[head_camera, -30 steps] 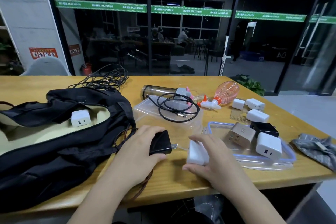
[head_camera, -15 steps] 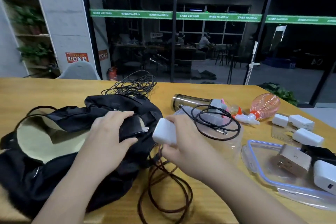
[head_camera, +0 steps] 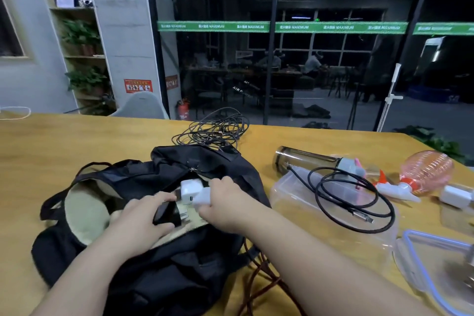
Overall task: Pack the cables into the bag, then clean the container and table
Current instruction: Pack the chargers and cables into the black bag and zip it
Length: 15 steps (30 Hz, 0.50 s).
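Since half a second earlier, both hands had been carried over the mouth of the black fabric bag (head_camera: 159, 272) at lower centre of the frame: the left hand (head_camera: 143, 220) was curled round a glossy black plug adapter (head_camera: 166, 213), and the right hand (head_camera: 225, 202) was closed round a smooth white charger block (head_camera: 202, 197), beside a second white charger (head_camera: 191, 188) already lying inside. The bag's pale beige lining was exposed, soft and creased, while a thin black cable (head_camera: 351, 200) was coiled on the clear plastic container (head_camera: 307, 210) at centre right, and a brown braided cable (head_camera: 259, 277) was trailed across the wooden counter (head_camera: 77, 141) below the bag.
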Tool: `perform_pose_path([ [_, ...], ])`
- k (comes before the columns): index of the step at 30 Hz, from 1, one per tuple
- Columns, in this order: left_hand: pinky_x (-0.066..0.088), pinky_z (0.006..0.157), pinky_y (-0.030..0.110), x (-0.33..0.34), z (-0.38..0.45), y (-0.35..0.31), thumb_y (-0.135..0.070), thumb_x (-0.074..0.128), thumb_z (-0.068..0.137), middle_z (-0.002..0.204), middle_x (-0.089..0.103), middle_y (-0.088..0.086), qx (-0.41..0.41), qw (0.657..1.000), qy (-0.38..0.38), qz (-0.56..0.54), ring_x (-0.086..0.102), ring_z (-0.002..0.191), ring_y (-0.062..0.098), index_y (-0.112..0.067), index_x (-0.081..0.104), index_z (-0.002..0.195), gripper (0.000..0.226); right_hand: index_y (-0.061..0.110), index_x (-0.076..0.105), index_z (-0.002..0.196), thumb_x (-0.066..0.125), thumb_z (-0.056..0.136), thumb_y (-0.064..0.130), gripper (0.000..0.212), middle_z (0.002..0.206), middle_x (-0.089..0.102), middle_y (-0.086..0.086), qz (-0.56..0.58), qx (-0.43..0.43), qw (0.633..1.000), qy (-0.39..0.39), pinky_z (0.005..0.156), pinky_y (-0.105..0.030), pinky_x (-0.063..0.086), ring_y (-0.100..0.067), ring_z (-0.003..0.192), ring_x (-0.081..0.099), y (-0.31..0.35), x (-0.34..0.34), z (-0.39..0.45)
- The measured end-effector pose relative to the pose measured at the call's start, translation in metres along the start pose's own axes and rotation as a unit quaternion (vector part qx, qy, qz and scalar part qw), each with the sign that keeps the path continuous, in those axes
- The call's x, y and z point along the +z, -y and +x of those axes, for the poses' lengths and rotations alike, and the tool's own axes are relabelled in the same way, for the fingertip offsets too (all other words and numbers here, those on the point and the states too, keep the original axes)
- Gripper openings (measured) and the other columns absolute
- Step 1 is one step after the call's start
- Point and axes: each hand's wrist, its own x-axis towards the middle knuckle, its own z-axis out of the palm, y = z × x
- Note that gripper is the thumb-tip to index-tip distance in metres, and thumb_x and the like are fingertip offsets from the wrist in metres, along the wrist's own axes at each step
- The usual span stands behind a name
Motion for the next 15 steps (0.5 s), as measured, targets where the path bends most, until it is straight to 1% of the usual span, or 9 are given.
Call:
perform_pose_path([
  [2,0.033,0.099,0.037,0.002,0.002,0.002,-0.042,0.058,0.085,0.132,0.045,-0.016,0.003,1.0,0.004,-0.003,0.035,0.124,0.014,-0.052,0.033,0.128,0.051,0.003,0.035,0.132,0.046,0.095,0.036,0.051,0.131,0.035,-0.015,-0.026,0.0,0.999,0.028,0.094,-0.039,0.037,-0.034,0.121,0.04,0.0,0.002,0.005],
  [4,0.031,0.101,0.034,0.004,0.006,0.002,-0.037,0.06,0.085,0.133,0.038,-0.016,0.006,1.0,-0.016,0.002,0.03,0.123,0.013,-0.052,0.038,0.127,0.05,0.003,0.032,0.134,0.045,0.096,0.037,0.052,0.133,0.034,-0.015,-0.031,-0.005,0.999,0.045,0.095,-0.039,0.037,-0.034,0.123,0.039,0.0,0.003,0.007],
  [5,0.031,0.1,0.03,0.005,0.008,0.002,-0.035,0.061,0.085,0.129,0.036,-0.014,0.006,0.999,-0.033,0.007,0.029,0.117,0.013,-0.051,0.041,0.126,0.049,0.003,0.032,0.134,0.045,0.096,0.037,0.053,0.134,0.034,-0.015,-0.033,-0.011,0.998,0.05,0.095,-0.039,0.036,-0.033,0.124,0.038,0.0,0.003,0.007],
  [7,0.032,0.095,0.024,0.006,0.011,0.003,-0.031,0.064,0.083,0.111,0.033,-0.009,0.002,0.998,-0.068,0.01,0.028,0.102,0.011,-0.048,0.048,0.121,0.045,0.003,0.029,0.136,0.045,0.097,0.037,0.054,0.137,0.033,-0.015,-0.043,-0.031,0.997,0.061,0.092,-0.039,0.036,-0.033,0.124,0.039,-0.001,0.001,0.007],
  [9,0.034,0.09,0.023,0.01,0.012,0.006,-0.024,0.066,0.083,0.099,0.033,-0.008,-0.001,0.996,-0.09,-0.007,0.031,0.096,0.011,-0.043,0.054,0.115,0.039,0.005,0.029,0.138,0.045,0.097,0.037,0.054,0.138,0.036,-0.015,-0.044,-0.053,0.995,0.076,0.089,-0.037,0.037,-0.034,0.121,0.044,-0.003,-0.001,0.008],
  [12,0.036,0.082,0.024,0.016,0.012,0.008,-0.01,0.063,0.084,0.09,0.037,-0.01,0.011,0.992,-0.117,-0.041,0.039,0.093,0.011,-0.034,0.06,0.108,0.035,0.008,0.035,0.134,0.05,0.096,0.034,0.048,0.131,0.048,-0.014,-0.045,-0.083,0.992,0.088,0.093,-0.043,0.043,-0.033,0.114,0.05,-0.005,0.0,0.012],
  [15,0.035,0.079,0.024,0.02,0.012,0.006,-0.004,0.055,0.087,0.091,0.042,-0.009,0.02,0.991,-0.132,-0.031,0.039,0.093,0.012,-0.033,0.06,0.109,0.037,0.007,0.041,0.128,0.056,0.093,0.029,0.043,0.122,0.054,-0.016,-0.084,-0.108,0.988,0.07,0.089,-0.044,0.045,-0.033,0.11,0.051,-0.004,0.006,0.019],
])
